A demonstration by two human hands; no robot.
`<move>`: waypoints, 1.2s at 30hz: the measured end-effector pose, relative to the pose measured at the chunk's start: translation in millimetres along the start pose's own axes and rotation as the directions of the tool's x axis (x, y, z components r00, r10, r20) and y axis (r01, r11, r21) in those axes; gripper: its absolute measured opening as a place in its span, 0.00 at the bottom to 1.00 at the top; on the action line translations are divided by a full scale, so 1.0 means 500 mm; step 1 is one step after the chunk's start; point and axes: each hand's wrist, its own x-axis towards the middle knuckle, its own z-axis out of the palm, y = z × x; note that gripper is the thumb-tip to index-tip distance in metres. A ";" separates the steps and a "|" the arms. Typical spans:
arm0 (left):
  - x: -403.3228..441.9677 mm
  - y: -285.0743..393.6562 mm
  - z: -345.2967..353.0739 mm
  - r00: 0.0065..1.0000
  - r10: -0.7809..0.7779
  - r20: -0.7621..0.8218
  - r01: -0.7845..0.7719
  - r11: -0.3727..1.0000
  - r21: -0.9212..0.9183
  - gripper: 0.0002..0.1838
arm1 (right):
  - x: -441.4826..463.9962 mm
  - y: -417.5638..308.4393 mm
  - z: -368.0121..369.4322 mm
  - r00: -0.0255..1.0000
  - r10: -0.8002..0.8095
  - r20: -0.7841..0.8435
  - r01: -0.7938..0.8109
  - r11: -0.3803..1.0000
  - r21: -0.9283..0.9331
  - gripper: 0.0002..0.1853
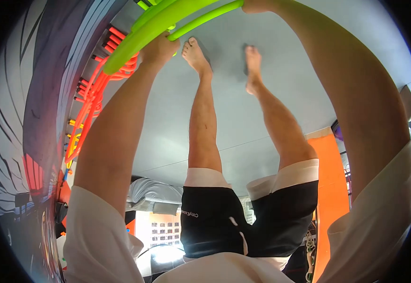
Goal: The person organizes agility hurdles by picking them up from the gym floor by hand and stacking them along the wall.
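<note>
My left hand (159, 51) is closed around a bar of a bright green tubular frame (153, 34) at the top left. That frame has a thick curved tube and a thinner bar beside it; its upper part runs out of view, so I cannot tell its exact kind. At the top edge my right hand (258, 5) is wrapped round the far end of the thinner bar, with part of the hand cut off. Both arms stretch out past my bare feet, the left foot (195, 54) and the right foot (252, 66), on the grey floor (167, 122).
Several red tubular frames (92, 108) hang on a rack at the left, with yellow ones (73, 137) nearby. A patterned wall (35, 94) borders that side. An orange panel (328, 188) stands at the right. Behind me are a grey covered object (153, 191) and a bright window (165, 231).
</note>
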 end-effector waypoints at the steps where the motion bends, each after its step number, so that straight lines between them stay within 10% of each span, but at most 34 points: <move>1: 0.002 0.002 -0.005 0.999 0.026 -0.021 -0.026 1.000 0.005 0.16 | 0.017 -0.029 -0.035 0.996 -0.081 0.034 0.083 0.994 -0.072 0.21; 7: 0.026 -0.018 -0.004 0.990 -0.026 -0.137 0.020 0.999 -0.047 0.14 | 0.171 -0.283 -0.189 0.779 -0.487 0.395 0.625 0.555 -0.548 0.21; 14: 0.037 0.009 -0.010 0.978 -0.109 -0.176 0.138 0.977 0.165 0.18 | 0.254 -0.443 -0.201 0.603 -0.400 0.690 0.768 0.060 -0.637 0.21; 36: 0.060 0.004 -0.018 0.986 -0.117 -0.119 0.148 0.940 0.306 0.16 | 0.284 -0.444 -0.191 0.614 -0.246 0.750 0.758 -0.084 -0.647 0.21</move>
